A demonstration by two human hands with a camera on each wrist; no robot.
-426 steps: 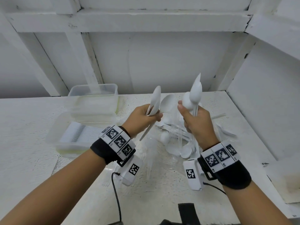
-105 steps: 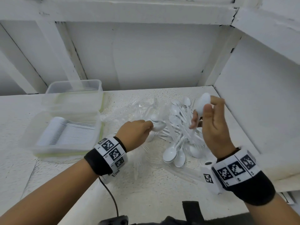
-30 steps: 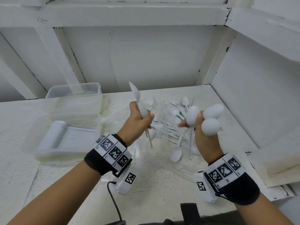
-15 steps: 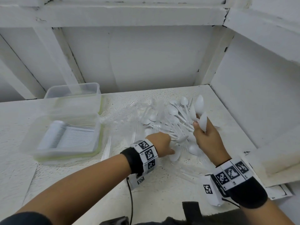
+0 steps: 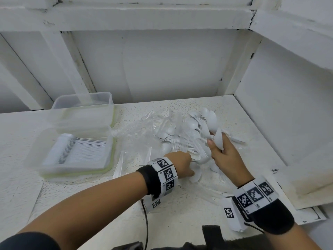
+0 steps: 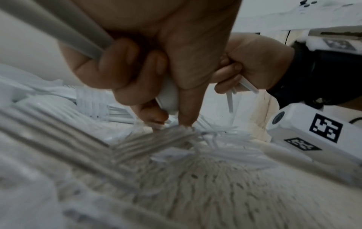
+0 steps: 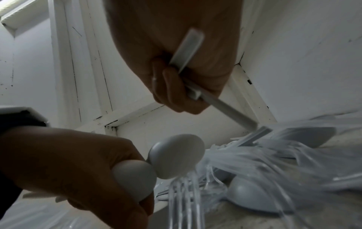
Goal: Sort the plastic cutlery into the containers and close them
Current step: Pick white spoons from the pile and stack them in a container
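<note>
White spoons and clear forks (image 5: 182,134) heaped on tabletop, two clear containers (image 5: 79,148) at left, lidless.

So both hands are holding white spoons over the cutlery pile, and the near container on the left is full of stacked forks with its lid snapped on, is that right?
Not quite. The near container has no lid on it; the head view shows it open, with the stacked cutlery exposed. The rest holds: the left hand and right hand both grip white spoons over the pile.

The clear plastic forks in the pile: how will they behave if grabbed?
Probably light and springy: the clear forks look thin. Likely to snag, since their tines interlace with the white spoons. Possibly slick, being glossy.
</note>
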